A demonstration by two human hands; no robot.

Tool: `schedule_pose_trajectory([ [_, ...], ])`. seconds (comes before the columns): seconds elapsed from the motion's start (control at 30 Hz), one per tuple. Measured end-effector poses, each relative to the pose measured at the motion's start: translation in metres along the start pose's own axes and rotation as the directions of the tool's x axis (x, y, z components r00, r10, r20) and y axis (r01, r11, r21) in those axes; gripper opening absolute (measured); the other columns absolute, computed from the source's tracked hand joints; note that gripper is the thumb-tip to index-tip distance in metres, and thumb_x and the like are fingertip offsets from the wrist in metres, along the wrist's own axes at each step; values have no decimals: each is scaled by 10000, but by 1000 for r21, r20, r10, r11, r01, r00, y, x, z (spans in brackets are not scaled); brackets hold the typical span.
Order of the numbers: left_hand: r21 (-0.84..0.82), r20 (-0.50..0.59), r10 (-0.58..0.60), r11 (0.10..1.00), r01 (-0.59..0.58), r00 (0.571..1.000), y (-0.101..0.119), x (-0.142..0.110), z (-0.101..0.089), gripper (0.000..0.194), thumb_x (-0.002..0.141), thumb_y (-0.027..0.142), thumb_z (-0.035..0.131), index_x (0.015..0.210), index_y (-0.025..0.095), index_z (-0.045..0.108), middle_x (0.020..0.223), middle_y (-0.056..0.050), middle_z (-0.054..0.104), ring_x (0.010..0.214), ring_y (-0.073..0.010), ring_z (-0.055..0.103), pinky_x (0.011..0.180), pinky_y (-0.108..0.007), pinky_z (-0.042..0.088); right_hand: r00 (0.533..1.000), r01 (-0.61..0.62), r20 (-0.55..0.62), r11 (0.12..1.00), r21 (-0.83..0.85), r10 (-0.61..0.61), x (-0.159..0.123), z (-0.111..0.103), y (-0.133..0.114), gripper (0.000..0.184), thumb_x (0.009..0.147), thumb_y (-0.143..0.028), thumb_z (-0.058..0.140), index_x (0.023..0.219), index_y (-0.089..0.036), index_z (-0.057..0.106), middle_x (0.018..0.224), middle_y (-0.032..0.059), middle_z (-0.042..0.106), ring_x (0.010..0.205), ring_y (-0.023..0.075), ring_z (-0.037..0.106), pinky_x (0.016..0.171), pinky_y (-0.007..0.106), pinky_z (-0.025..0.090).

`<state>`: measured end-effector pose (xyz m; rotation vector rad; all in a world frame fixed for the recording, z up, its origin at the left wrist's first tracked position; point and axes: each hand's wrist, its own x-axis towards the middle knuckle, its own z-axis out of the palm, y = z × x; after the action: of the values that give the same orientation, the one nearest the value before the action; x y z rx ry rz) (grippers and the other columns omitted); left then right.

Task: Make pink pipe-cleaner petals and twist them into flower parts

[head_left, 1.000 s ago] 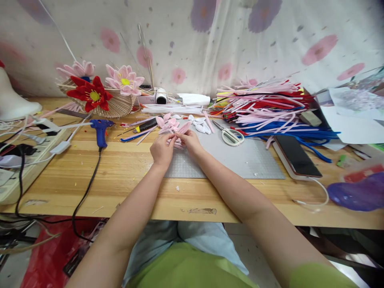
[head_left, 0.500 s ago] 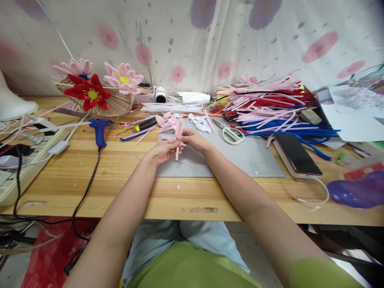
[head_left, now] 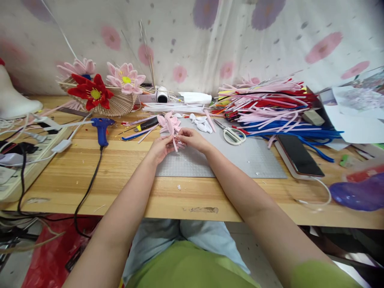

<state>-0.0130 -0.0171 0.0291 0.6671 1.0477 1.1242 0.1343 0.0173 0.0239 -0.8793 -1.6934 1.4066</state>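
Note:
Over the left part of the grey cutting mat [head_left: 240,160], my left hand [head_left: 162,149] pinches the lower end of a pink pipe-cleaner petal [head_left: 170,123]. My right hand [head_left: 192,139] is closed at the same spot, its fingertips meeting the petal's base beside a short pink stem. More pink petals lie just behind, partly hidden by the held one. White pipe-cleaner petals [head_left: 201,123] rest on the mat beyond my right hand, with a loose pink strip [head_left: 210,121] alongside. Scissors [head_left: 232,134] with pale handles lie to the right.
A blue glue gun [head_left: 102,131] stands at left, its cord crossing the table near a power strip [head_left: 27,176]. Finished flowers [head_left: 93,93] sit behind it. Bundled pipe cleaners [head_left: 270,106] fill the back right, before a phone [head_left: 300,154]. A utility knife [head_left: 147,125] lies behind my left hand.
The petal piece has turned in my fingers and now stands upright, pointing away. My right hand has dropped slightly toward the left one. The view has shifted a little.

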Motion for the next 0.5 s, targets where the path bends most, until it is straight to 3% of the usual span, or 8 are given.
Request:
schedule_pose_trajectory([
  [0.13,90,-12,40,995,-39,999,-2,-2,1,96,733,193,634,707,101,643,669,-44,650,590,-110,602,542,-229,492,1000,-19,20,999,-30,19,-1,-4,-2,247,641,-356,637,620,-155,494,526,-57,452,485,53,374,462,205,271],
  [0.33,312,-126,327,909,-276,937,-12,4,5,165,618,257,721,645,112,649,584,-9,627,518,-102,553,519,-229,471,997,46,60,999,-22,-45,-3,1,-6,222,669,-323,611,593,-151,493,536,-47,467,495,55,370,482,213,270],
  [0.5,298,-101,320,913,-278,942,-11,1,6,252,577,332,748,619,122,616,578,-9,617,517,-103,550,525,-234,469,980,95,171,995,23,-97,-6,5,-13,266,704,-375,610,603,-157,496,494,-51,462,465,57,377,477,214,283],
])
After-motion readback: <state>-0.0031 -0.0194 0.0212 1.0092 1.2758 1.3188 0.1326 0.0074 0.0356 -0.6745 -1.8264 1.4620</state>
